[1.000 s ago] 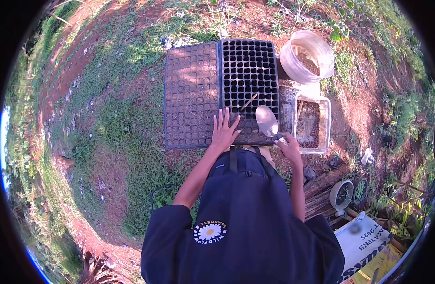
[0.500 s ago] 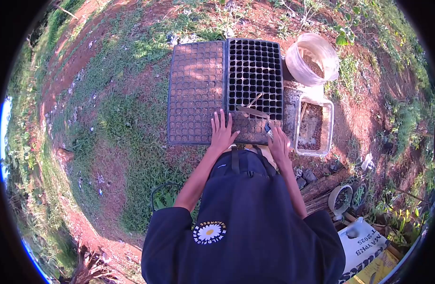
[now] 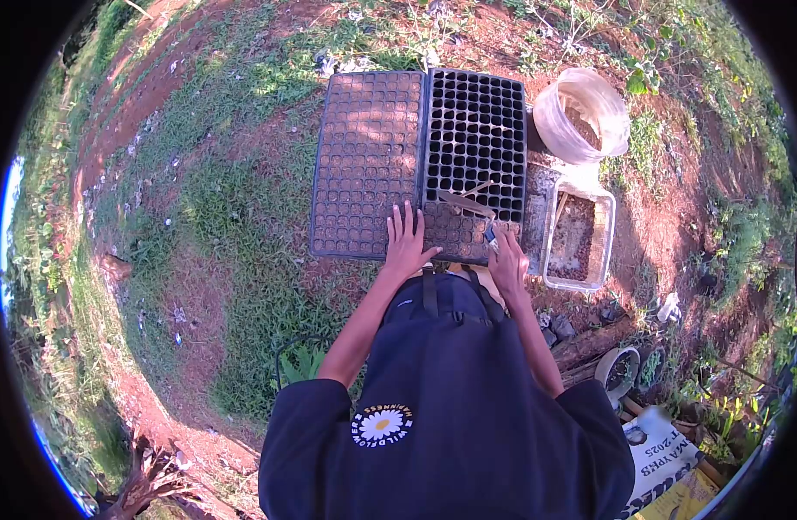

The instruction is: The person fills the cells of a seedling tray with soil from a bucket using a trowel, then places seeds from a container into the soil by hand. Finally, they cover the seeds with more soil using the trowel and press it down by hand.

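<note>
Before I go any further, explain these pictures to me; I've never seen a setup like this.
There is no machine here: a person works with two bare hands, seen by a camera worn on the head, looking forward and down. Two seedling trays lie side by side. The left tray looks filled with soil; the right tray has mostly dark, open cells, with soil in the nearest rows. The left hand is spread over their near edge. The right hand holds a trowel, near a thin stick. To the right are a rectangular tub and a round container.
</note>
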The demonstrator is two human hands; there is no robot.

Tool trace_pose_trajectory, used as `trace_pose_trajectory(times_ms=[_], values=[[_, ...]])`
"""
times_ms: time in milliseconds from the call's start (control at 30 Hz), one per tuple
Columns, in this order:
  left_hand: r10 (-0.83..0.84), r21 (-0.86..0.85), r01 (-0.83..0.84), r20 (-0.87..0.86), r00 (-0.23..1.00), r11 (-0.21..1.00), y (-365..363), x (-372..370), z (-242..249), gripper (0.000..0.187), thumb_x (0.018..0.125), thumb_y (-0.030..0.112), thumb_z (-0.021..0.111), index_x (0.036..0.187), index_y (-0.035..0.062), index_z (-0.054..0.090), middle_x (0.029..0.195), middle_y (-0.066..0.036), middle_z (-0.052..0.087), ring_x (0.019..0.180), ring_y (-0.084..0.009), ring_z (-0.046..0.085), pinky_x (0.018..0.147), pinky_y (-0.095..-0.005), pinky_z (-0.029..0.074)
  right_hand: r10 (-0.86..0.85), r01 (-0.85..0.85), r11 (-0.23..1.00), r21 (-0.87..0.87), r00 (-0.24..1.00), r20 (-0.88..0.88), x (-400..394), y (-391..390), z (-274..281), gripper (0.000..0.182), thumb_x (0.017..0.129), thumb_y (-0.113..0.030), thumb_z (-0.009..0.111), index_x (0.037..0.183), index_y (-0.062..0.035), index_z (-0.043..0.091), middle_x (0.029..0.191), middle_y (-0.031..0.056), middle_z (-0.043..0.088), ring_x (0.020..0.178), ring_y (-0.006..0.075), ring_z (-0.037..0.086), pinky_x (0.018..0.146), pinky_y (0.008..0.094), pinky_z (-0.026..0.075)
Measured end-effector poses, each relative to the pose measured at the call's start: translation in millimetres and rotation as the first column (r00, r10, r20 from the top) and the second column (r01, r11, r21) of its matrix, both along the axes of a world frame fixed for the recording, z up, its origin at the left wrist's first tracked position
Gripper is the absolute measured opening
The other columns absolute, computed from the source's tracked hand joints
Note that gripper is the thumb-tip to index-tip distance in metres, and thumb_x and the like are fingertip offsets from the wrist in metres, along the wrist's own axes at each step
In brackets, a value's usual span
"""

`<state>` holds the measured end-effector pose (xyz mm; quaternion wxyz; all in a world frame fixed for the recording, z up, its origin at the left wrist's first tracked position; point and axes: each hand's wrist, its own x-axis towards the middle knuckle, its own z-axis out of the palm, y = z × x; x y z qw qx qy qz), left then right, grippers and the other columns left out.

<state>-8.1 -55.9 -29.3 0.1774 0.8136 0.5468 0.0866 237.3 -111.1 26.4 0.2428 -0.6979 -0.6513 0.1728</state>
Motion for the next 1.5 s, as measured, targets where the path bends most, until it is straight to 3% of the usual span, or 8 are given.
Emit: trace_pose_trajectory(times_ms=[167,333,533,633,1200,1500], values=[[-0.013,-0.016,0.012,-0.008,1.0,1.0,0.5,-1.9,-5.3,0.102,0.084,0.06,0.066,0.152,-0.0032,0.025,0.16,-0.031,0.002,0.147,-0.0526,-0.001,0.117,-0.0639,0.008,0.056,-0.057,0.998,-0.028,0.998,-0.02,-3.4,-9.6,-2.5,0.045,0.082,-0.009,0.064,0.127,-0.0059,0.058,0.114,0.012,0.062,0.098,0.0337,0.066,0.078,0.043,0.054],[-0.015,0.002,0.015,-0.013,1.0,1.0,-0.7,-2.4,-7.2,0.102,0.083,0.061,0.065,0.152,-0.0031,0.025,0.16,-0.031,0.004,0.147,-0.0529,0.0,0.117,-0.064,0.008,-0.046,0.048,0.996,-0.079,0.999,0.023,-11.6,-7.6,-0.2,0.043,0.084,-0.012,0.064,0.127,-0.0056,0.058,0.11,0.0125,0.062,0.095,0.0346,0.066,0.077,0.0437,0.054],[-0.028,0.007,0.029,-0.033,0.999,1.0,-0.1,-3.6,-4.0,0.102,0.083,0.062,0.064,0.152,-0.0029,0.025,0.16,-0.032,0.005,0.147,-0.0531,0.001,0.117,-0.0641,0.008,-0.016,0.018,0.998,-0.062,0.999,0.03,-9.8,-7.1,1.3,0.045,0.085,-0.014,0.066,0.128,-0.0056,0.057,0.11,0.0129,0.061,0.094,0.0347,0.066,0.076,0.0441,0.053],[-0.026,0.01,0.027,-0.037,0.999,1.0,-0.2,-3.5,-4.7,0.102,0.083,0.062,0.065,0.152,-0.0026,0.026,0.16,-0.032,0.005,0.147,-0.0532,0.001,0.117,-0.064,0.008,-0.083,0.082,0.996,-0.041,0.996,-0.015,-11.5,-6.9,0.7,0.045,0.085,-0.011,0.066,0.129,-0.0053,0.057,0.113,0.0138,0.061,0.099,0.0362,0.064,0.08,0.0435,0.052],[-0.033,0.011,0.034,-0.078,0.996,0.999,-0.1,-3.2,-1.4,0.102,0.082,0.062,0.066,0.151,-0.0024,0.027,0.159,-0.032,0.007,0.147,-0.0536,0.002,0.117,-0.0635,0.008,-0.049,0.049,0.999,-0.002,0.999,-0.006,-6.3,-6.2,-6.9,0.047,0.084,-0.008,0.067,0.13,-0.005,0.056,0.112,0.0145,0.06,0.101,0.0355,0.063,0.083,0.0437,0.052],[-0.032,-0.025,0.029,-0.095,0.995,0.999,0.1,-2.3,5.4,0.111,0.074,0.062,0.074,0.152,-0.0017,0.026,0.159,-0.032,0.007,0.147,-0.0532,0.003,0.117,-0.0634,0.009,-0.061,0.061,0.998,-0.017,0.998,-0.02,-7.4,-8.0,-10.4,0.047,0.085,-0.007,0.066,0.131,-0.0045,0.055,0.114,0.0151,0.06,0.103,0.036,0.063,0.085,0.0442,0.051]])
